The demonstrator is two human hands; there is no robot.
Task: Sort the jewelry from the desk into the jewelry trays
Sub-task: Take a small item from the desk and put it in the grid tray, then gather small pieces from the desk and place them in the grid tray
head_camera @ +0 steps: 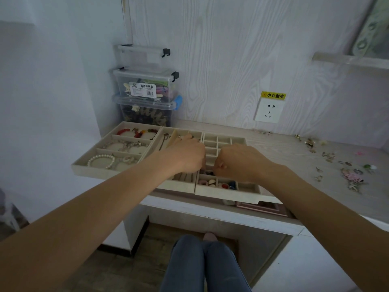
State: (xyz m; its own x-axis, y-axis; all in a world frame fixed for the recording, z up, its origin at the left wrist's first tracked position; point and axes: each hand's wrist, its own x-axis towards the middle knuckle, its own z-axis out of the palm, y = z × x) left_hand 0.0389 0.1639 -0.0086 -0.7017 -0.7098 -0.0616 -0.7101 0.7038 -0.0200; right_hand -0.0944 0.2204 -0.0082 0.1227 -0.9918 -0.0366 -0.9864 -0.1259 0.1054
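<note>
Three beige jewelry trays sit side by side on the desk. The left tray (pixel 84 163) holds bracelets, among them a pearl one (pixel 101 161) and red ones. Over the middle tray (pixel 183 186) hovers my left hand (pixel 185 154), fingers curled downward. My right hand (pixel 237 163) is above the small-compartment right tray (pixel 229 194), fingers curled under; both hands meet over a compartment, and what the fingertips hold is hidden. Small rings and colored pieces (pixel 219 183) lie in the front compartments. Loose jewelry (pixel 328 157) is scattered on the desk to the right.
Stacked clear storage boxes (pixel 147 91) stand behind the trays against the wall. A wall socket (pixel 269 111) is at the back. A pink box (pixel 263 207) sits under the right tray's front edge. My knees (pixel 206 264) are below the desk.
</note>
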